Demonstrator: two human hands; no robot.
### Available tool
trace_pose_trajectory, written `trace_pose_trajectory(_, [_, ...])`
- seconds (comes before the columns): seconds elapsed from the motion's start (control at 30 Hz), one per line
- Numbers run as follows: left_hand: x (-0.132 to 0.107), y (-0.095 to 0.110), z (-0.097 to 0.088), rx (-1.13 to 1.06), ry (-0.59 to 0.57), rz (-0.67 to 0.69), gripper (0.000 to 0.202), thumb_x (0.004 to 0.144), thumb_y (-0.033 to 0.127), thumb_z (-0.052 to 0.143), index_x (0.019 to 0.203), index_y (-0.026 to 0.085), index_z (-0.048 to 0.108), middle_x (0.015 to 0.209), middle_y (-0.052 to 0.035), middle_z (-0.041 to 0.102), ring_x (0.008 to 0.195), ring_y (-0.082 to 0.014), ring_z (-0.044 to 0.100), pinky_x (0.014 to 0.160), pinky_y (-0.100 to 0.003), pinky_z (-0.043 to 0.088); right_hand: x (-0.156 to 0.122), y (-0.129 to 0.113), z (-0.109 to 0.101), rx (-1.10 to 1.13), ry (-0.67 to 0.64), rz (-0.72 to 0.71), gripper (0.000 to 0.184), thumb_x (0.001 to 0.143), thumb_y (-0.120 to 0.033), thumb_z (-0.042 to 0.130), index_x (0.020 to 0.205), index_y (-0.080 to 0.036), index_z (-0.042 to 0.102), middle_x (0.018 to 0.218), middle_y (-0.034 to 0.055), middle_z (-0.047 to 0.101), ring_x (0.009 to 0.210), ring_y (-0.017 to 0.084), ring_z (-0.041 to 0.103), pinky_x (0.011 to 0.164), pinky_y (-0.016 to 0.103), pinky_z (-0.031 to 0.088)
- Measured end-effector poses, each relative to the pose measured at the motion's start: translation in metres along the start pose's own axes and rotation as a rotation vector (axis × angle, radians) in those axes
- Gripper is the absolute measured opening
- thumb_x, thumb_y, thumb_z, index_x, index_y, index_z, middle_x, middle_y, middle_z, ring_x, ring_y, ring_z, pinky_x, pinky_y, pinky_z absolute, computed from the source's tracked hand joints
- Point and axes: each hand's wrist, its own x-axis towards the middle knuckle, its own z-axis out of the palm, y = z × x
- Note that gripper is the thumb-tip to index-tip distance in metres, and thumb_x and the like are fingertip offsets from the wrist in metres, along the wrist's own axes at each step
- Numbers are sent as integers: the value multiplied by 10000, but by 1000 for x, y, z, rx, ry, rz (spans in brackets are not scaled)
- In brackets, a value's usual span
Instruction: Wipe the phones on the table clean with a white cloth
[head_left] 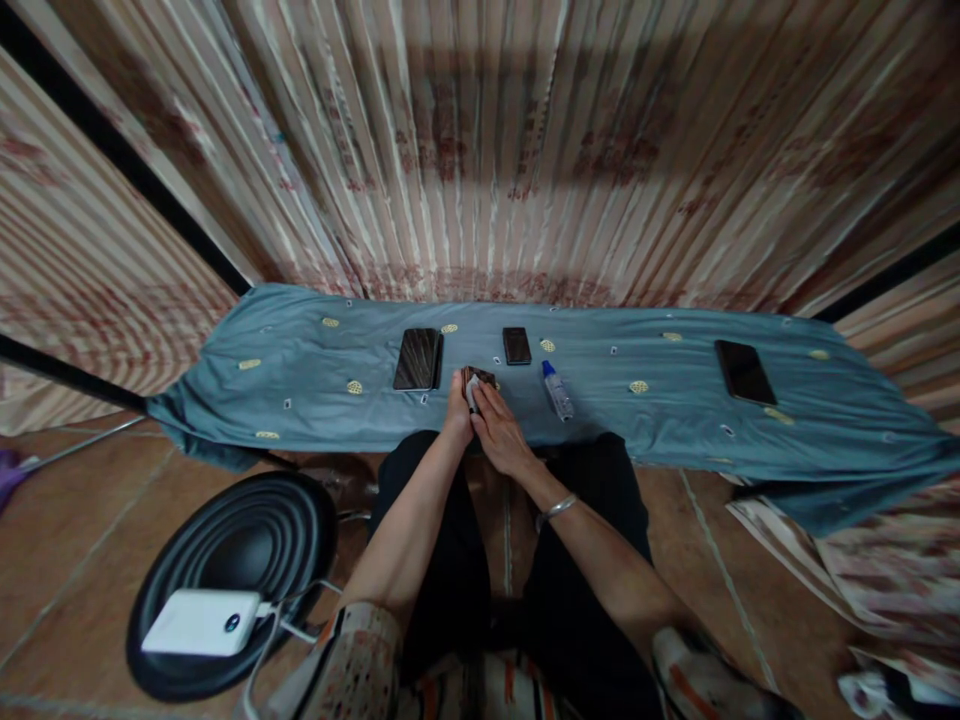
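My left hand (458, 408) grips a small dark device with a glossy face (481, 374), possibly a phone, over the near edge of the cloth. Pressed to its face is a pale wiping cloth (472, 386), held under the fingers of my right hand (496, 428). Most of the device is hidden by my hands. Just beyond lies a small black device (517, 346). To the left rests a larger dark phone or tablet (417, 359). A clear spray bottle with a blue top (557, 391) lies on its side to the right of my hands.
A teal pineapple-print cloth (585, 335) covers the long surface. Far right lies another black device (744, 371). A white power bank (201, 622) with a cable sits on a black round stool (300, 500) at lower left. Pleated curtains (480, 150) hang behind.
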Motion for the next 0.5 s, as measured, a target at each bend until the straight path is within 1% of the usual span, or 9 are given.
trace_pose_trajectory(0.1, [-3, -2, 4, 3, -16, 18, 408, 983, 455, 458, 827, 161, 695, 873, -81, 766, 1061, -211, 708, 1005, -301, 500, 8, 6, -3, 0, 26, 34, 569, 1043, -375, 349, 1568, -157, 359, 1638, 134, 349, 1542, 242, 280, 1273, 496, 256])
trace_pose_trajectory(0.17, [-5, -3, 7, 0, -52, 21, 400, 984, 452, 462, 867, 160, 709, 934, -86, 774, 1104, -218, 696, 1030, -306, 486, 13, 10, -5, 2, 44, 57, 565, 1041, -363, 357, 1573, -174, 351, 1641, 118, 348, 1547, 238, 266, 1278, 491, 248])
trace_pose_trajectory(0.23, [-7, -3, 9, -6, -72, 20, 420, 995, 453, 437, 891, 158, 717, 956, -87, 776, 1117, -218, 694, 1034, -304, 483, 16, 11, -6, 3, 57, 61, 560, 1038, -344, 370, 1578, -198, 343, 1639, 103, 356, 1548, 235, 264, 1277, 497, 253])
trace_pose_trajectory(0.37, [-7, 0, 7, -20, -48, 8, 502, 1018, 482, 362, 852, 154, 704, 913, -99, 773, 1096, -220, 702, 1009, -300, 498, 10, 4, -6, 2, 45, -11, 551, 1041, -326, 363, 1579, -209, 342, 1635, 98, 364, 1545, 232, 271, 1269, 508, 270])
trace_pose_trajectory(0.43, [-6, 2, 5, -16, -42, -18, 534, 1011, 521, 363, 797, 156, 689, 880, -115, 770, 1085, -238, 706, 991, -308, 508, 4, -2, -6, 1, 23, -64, 540, 1049, -328, 336, 1570, -190, 360, 1632, 109, 368, 1542, 221, 281, 1269, 492, 276])
trace_pose_trajectory(0.5, [-5, 2, 3, -6, -43, -34, 551, 1008, 538, 364, 757, 162, 679, 854, -125, 767, 1076, -249, 708, 977, -315, 516, -1, -5, -7, -3, 5, -81, 538, 1052, -330, 320, 1567, -178, 367, 1631, 116, 369, 1538, 215, 291, 1271, 475, 278])
